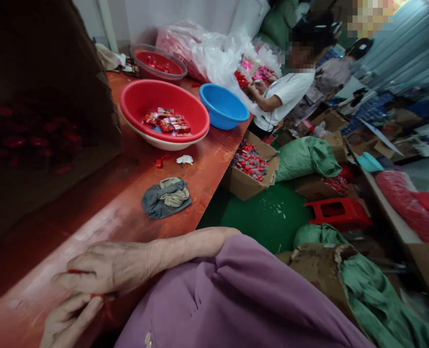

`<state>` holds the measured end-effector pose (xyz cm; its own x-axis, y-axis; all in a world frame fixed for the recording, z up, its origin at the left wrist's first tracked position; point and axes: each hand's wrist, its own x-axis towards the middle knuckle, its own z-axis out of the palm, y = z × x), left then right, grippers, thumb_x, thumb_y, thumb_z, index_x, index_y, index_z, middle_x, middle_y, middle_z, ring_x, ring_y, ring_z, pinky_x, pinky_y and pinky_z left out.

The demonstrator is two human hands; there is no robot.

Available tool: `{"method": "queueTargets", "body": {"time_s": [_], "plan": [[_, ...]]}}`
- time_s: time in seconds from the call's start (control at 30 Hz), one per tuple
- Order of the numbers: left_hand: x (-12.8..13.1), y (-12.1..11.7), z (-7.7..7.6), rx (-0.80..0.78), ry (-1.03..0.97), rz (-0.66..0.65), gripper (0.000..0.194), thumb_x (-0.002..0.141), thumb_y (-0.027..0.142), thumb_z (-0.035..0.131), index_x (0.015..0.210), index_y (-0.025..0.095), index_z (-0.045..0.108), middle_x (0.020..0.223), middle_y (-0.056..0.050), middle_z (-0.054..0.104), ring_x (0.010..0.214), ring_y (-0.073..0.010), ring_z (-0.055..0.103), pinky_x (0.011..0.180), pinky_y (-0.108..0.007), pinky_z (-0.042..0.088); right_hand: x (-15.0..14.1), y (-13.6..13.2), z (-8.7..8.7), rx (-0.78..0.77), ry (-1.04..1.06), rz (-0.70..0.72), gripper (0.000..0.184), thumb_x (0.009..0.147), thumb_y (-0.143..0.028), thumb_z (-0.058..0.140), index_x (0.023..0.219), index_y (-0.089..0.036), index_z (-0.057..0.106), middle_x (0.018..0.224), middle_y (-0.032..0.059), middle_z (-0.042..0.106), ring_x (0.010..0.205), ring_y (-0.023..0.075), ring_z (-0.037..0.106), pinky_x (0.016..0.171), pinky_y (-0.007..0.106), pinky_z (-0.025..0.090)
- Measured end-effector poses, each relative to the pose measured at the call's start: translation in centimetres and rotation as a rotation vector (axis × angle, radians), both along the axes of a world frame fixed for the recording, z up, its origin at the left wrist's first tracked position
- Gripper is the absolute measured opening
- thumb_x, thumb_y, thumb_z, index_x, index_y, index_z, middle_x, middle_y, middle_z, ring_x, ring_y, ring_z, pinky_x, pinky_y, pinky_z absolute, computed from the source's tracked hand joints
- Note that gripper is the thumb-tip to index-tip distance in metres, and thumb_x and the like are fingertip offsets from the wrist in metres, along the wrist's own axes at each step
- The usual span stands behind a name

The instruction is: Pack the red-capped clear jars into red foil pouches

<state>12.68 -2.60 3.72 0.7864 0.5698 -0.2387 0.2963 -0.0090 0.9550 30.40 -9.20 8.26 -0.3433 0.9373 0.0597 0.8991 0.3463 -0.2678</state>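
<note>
At the lower left, my right hand [107, 267] is closed, its fingers bent over the table's front part. A bit of red [75, 271] shows between those fingers. Just below it my left hand [71, 316] is closed too, thumb and fingers pinching a small red piece [98, 295]. A thin red strand seems to hang beside the thumb. The kind of piece cannot be made out, and both hands partly hide it. A crumpled grey cloth [152, 200] lies further up the table, apart from my hands.
A red basin [129, 99] holding small red-wrapped packs [170, 124] stands on the orange table [207, 171], beside a blue basin [223, 104]. A dark open carton [101, 121] borders the left. Right of the table are a carton of red-capped pieces [250, 162], a red stool [339, 215] and co-workers.
</note>
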Motion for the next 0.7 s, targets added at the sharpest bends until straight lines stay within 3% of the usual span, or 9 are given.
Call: {"method": "queueTargets", "body": {"time_s": [0.1, 0.17, 0.2, 0.37, 0.47, 0.6, 0.7], "plan": [[1.2, -1.2, 1.4, -0.268, -0.022, 0.125, 0.012, 0.061, 0.041, 0.081, 0.059, 0.03, 0.075, 0.06, 0.002, 0.07, 0.052, -0.0187, 0.061, 0.048, -0.029, 0.051, 0.5, 0.1, -1.2, -0.023, 0.161, 0.08, 0.053, 0.087, -0.013, 0.056, 0.137, 0.002, 0.046, 0.132, 0.0207, 0.06, 0.124, 0.0229, 0.057, 0.107, 0.029, 0.043], [2.1, -1.8, 1.7, -0.383, -0.099, 0.162, 0.024, 0.065, 0.044, 0.082, 0.059, 0.023, 0.073, 0.056, 0.0, 0.063, 0.051, -0.0132, 0.054, 0.05, -0.025, 0.046, 0.9, 0.0, -2.3, 0.057, 0.322, 0.019, 0.054, 0.087, -0.012, 0.053, 0.137, 0.004, 0.04, 0.139, 0.0255, 0.053, 0.135, 0.0247, 0.047, 0.114, 0.033, 0.038], [2.5, -1.9, 1.6, -0.435, -0.163, 0.172, 0.029, 0.063, 0.046, 0.083, 0.059, 0.02, 0.072, 0.055, -0.001, 0.061, 0.052, -0.0121, 0.053, 0.05, -0.024, 0.044, 1.0, 0.1, -2.9, 0.092, 0.398, 0.002, 0.052, 0.089, -0.016, 0.053, 0.136, 0.002, 0.039, 0.138, 0.0264, 0.053, 0.134, 0.0251, 0.048, 0.112, 0.036, 0.042], [3.1, -1.6, 0.3, -0.527, -0.348, 0.219, 0.045, 0.063, 0.055, 0.083, 0.054, 0.015, 0.064, 0.056, -0.002, 0.057, 0.055, -0.0113, 0.049, 0.056, -0.026, 0.041, 1.5, 0.6, -4.6, 0.148, 0.536, -0.051, 0.051, 0.084, -0.018, 0.051, 0.133, -0.008, 0.042, 0.128, 0.0225, 0.058, 0.119, 0.0287, 0.057, 0.097, 0.046, 0.051], [2.9, -1.6, 0.4, -0.562, -0.387, 0.218, 0.047, 0.062, 0.056, 0.083, 0.054, 0.015, 0.063, 0.056, -0.002, 0.055, 0.055, -0.0111, 0.047, 0.057, -0.027, 0.039, 1.2, 0.9, -4.7, 0.193, 0.527, -0.016, 0.051, 0.083, -0.022, 0.052, 0.132, -0.012, 0.042, 0.121, 0.0192, 0.061, 0.114, 0.0295, 0.059, 0.1, 0.053, 0.047], [2.5, -1.5, 0.4, -0.599, -0.406, 0.235, 0.046, 0.063, 0.054, 0.084, 0.054, 0.014, 0.063, 0.053, 0.0, 0.053, 0.054, -0.0098, 0.045, 0.056, -0.026, 0.036, 0.6, 1.3, -4.8, 0.217, 0.473, 0.009, 0.046, 0.084, -0.027, 0.054, 0.128, -0.014, 0.045, 0.113, 0.0149, 0.064, 0.108, 0.0283, 0.061, 0.111, 0.061, 0.033], [2.4, -1.5, 0.1, -0.639, -0.412, 0.269, 0.045, 0.062, 0.053, 0.084, 0.055, 0.014, 0.064, 0.055, -0.001, 0.055, 0.055, -0.0102, 0.047, 0.057, -0.026, 0.037, 0.4, 1.6, -5.2, 0.169, 0.549, 0.025, 0.048, 0.084, -0.026, 0.057, 0.129, -0.014, 0.046, 0.115, 0.016, 0.062, 0.111, 0.0282, 0.059, 0.107, 0.056, 0.039]]}}
